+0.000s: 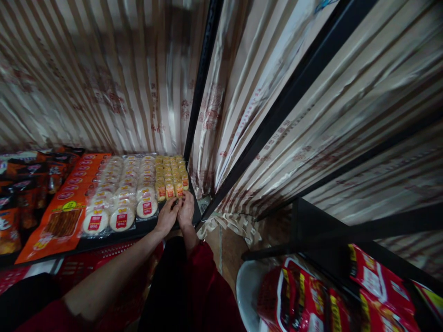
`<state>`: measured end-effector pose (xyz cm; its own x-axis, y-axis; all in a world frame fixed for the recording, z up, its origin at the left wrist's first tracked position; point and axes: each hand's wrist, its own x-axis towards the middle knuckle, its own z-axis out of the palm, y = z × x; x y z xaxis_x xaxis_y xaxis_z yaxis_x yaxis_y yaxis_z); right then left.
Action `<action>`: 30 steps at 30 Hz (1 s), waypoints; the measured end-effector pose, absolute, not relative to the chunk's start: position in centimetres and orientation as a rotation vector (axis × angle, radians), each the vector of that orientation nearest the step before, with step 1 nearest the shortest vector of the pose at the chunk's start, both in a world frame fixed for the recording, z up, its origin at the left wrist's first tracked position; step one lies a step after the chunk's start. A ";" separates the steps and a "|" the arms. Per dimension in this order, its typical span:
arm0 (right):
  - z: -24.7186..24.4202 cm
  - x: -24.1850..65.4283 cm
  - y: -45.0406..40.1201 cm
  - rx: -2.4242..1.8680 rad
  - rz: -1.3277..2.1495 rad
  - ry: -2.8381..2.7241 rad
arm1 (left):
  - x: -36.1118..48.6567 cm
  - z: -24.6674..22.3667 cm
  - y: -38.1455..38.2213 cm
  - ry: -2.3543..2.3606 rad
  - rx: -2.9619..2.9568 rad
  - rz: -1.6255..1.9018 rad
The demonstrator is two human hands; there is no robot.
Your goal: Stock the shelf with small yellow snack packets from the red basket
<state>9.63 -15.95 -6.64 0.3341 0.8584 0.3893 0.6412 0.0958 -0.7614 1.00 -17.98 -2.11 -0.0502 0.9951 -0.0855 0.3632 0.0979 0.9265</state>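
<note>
My left hand (168, 216) and my right hand (186, 208) meet at the front edge of several rows of small yellow packets (171, 177) with red-and-white labels. Fingers of both hands are bent together around something small at the front of these rows; what it is cannot be made out. Left of the yellow packets, round white cakes (122, 218) in clear wrap with red labels lie in overlapping rows. All of them rest on a black shelf (147, 225).
Orange flat packs (64, 216) and dark-and-orange bags (29, 196) lie farther left. Red baskets (86, 263) are below the shelf. Black posts (263, 124) cross striped curtains (138, 74). A white tub (247, 286) and red bags (308, 299) are at lower right.
</note>
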 end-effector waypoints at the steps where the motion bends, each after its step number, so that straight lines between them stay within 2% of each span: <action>1: -6.7 9.7 -15.9 -1.615 0.274 -1.404 | 1.0 -2.0 -18.0 1.548 1.388 0.956; 18: -6.7 8.9 -18.0 -1.498 0.249 -1.390 | 0.2 -2.3 -21.5 1.517 1.602 1.010; 30: -7.4 3.2 -25.4 -1.434 0.506 -1.361 | -4.6 -4.4 -28.4 1.547 1.695 1.012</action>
